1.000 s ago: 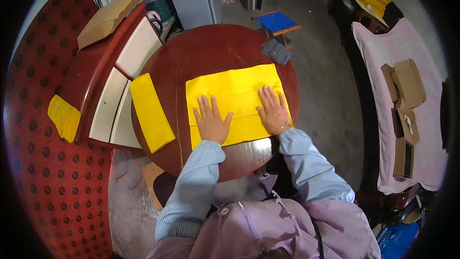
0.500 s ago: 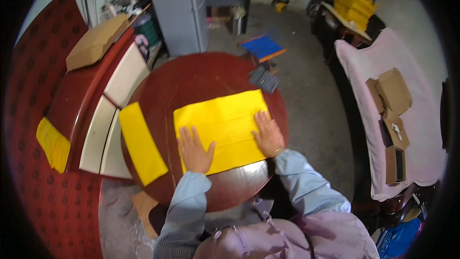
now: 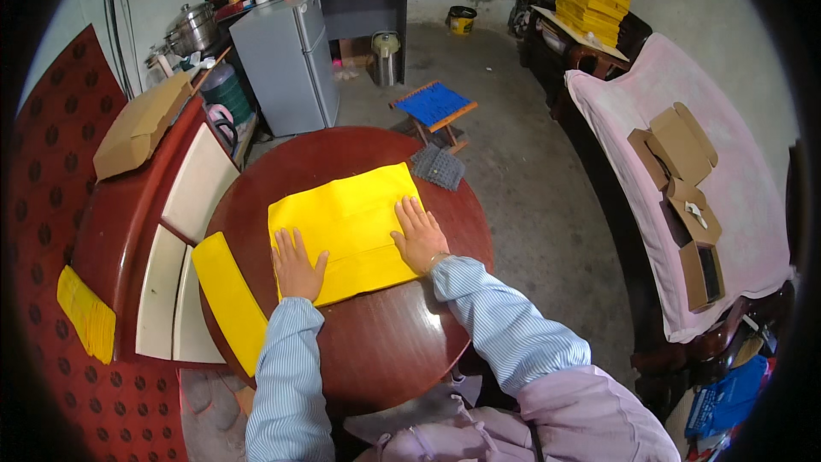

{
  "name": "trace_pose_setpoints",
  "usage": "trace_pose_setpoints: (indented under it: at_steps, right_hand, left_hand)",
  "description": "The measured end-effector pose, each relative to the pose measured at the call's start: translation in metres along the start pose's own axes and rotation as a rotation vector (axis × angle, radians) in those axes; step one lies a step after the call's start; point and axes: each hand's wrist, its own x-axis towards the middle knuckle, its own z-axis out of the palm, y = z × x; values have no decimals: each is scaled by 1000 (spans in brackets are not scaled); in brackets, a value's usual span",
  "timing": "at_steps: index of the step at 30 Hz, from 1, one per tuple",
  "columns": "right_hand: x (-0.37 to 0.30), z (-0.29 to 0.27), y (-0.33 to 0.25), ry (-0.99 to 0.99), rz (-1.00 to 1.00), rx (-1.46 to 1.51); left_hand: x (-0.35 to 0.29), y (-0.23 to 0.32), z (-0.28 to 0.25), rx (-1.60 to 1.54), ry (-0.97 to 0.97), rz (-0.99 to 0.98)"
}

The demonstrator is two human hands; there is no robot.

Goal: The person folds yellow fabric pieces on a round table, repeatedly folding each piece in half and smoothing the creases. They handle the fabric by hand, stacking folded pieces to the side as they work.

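A wide yellow folded cloth (image 3: 355, 214) lies flat on the round dark red table (image 3: 368, 359). Pressed against its left side is my left hand (image 3: 298, 272), palm down, fingers stretched and thumb apart. My right hand (image 3: 419, 238) rests the same way on the cloth's right side. Neither hand grips anything. To the left, along the table edge, is a narrower folded yellow cloth (image 3: 229, 304), partly covered by my left sleeve. A small grey knitted-looking cloth (image 3: 439, 168) sits on the table's far right edge.
Beyond the table stand a blue-topped folding stool (image 3: 436, 105) and a grey fridge (image 3: 278, 64). A cabinet with cream panels (image 3: 201, 175) adjoins the left. At right, opened cardboard boxes (image 3: 684, 154) lie on a pink-covered sofa (image 3: 735, 231). Yellow stacks (image 3: 590, 4) are piled far right.
The view has tilted up and turned somewhat right, so the table and hands appear further left. Both hands stay flat on the yellow cloth, with little visible movement over it.
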Motion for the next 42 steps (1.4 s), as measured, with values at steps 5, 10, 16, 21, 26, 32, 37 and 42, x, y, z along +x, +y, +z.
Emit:
trace_pose_setpoints:
  at_steps: [5,10,16,21,26,32,37,42]
  right_hand:
    - [1,-1,-3,-32,10,-70]
    - [1,-7,-5,-78,37,-20]
    - [2,-7,-6,-58,51,54]
    - [1,-12,-7,-13,29,88]
    - [-12,-35,9,333,-4,72]
    - [-72,-68,70,152,107,1045]
    - [-142,-65,77,-35,265,1112]
    - [-150,-52,60,-1,318,1178]
  left_hand:
    - [-24,15,-1,-220,309,-56]
    - [-48,52,11,-1693,195,-597]
    - [-7,41,53,-1891,244,-706]
    - [20,47,86,-761,73,-207]
    - [21,68,63,-1487,140,-149]
    - [-88,69,-7,-2039,-383,-282]
    - [-118,39,-35,-1217,-971,-67]
    - [-88,63,-27,-595,-933,344]
